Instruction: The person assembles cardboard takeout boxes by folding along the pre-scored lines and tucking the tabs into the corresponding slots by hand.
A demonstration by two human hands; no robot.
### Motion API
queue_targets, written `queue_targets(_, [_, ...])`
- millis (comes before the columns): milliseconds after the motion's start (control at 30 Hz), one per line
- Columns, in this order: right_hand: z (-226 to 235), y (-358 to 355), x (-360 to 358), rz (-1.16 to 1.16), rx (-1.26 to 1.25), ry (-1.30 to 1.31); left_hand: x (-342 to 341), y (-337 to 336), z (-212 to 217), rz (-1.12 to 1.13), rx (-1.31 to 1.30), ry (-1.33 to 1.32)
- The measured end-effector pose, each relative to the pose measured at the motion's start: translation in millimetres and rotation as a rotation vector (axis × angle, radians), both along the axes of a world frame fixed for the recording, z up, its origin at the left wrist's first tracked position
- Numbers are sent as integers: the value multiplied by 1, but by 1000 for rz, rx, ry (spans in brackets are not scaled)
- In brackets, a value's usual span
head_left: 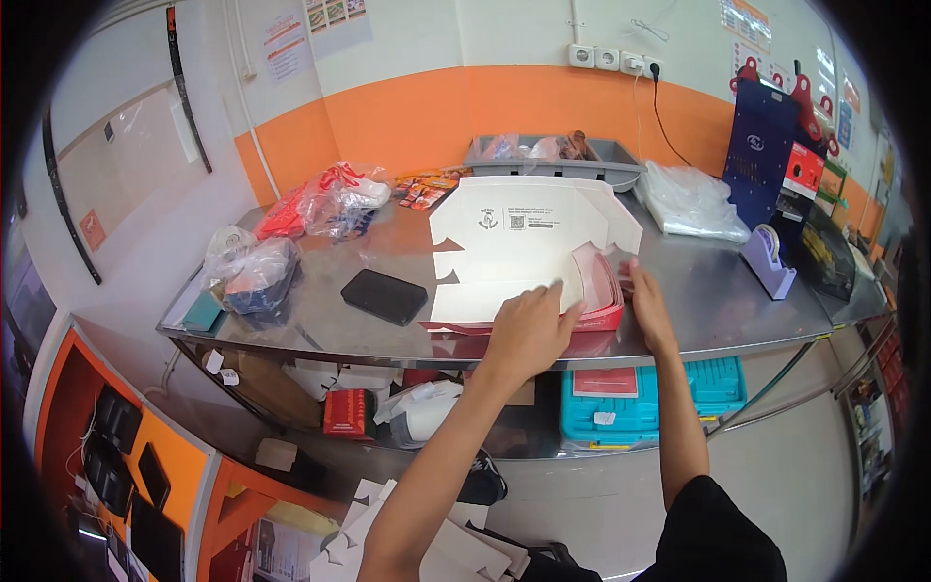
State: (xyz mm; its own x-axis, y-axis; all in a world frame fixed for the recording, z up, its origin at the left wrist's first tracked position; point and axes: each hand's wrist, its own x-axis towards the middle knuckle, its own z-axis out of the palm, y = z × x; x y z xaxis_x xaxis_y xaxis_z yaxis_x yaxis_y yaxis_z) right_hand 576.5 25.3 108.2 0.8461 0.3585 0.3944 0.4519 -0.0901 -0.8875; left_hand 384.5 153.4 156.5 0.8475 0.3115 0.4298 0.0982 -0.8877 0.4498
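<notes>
A cardboard box (pixel 524 252), white inside and red outside, stands partly folded near the front edge of the metal table. Its wide lid panel leans up at the back, and its right side walls are raised. My left hand (pixel 531 325) reaches over the front of the box with thumb and fingers apart; some fingertips are hidden inside it. Against the outer right wall, my right hand (pixel 650 303) has its fingers stretched upward, close to or touching the red side. To the left of the box lies a black phone-like slab (pixel 384 296).
Plastic-wrapped bundles (pixel 260 272) and a red bag (pixel 310 204) sit at left. Behind the box is a grey tray (pixel 611 167). Clear plastic bags (pixel 690 199) and a lilac tape dispenser (pixel 769 262) lie right. Teal cases (pixel 621 412) stand below; flat white cardboard blanks (pixel 465 553) are near me.
</notes>
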Motion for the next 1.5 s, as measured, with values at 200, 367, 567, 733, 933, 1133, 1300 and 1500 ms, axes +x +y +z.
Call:
queue_targets(200, [-26,-5,-6,326,-79,-146,63,-24,12,-57,-214,360])
queue_targets(367, [-15,-15,-14,386,-149,-184,76,-49,8,-144,-173,238])
queue_targets(567, [-29,2,-1,323,-217,-407,26,-50,-6,70,126,-343])
queue_targets(733, [-34,-18,-56,-108,169,-429,-166,-64,-44,309,-114,-404])
queue_targets(933, [-128,-44,-233,613,46,-130,-431,-120,-154,1507,-60,187])
queue_targets(1133, [-159,0,-335,942,-560,-386,-485,-204,-185,1593,-619,233])
queue_targets(1300, [-177,27,-317,1147,-766,-367,-471,-190,-186,1648,-673,44])
queue_targets(1500, [-158,23,-340,1116,-823,-156,-479,-187,-189,1642,-574,11])
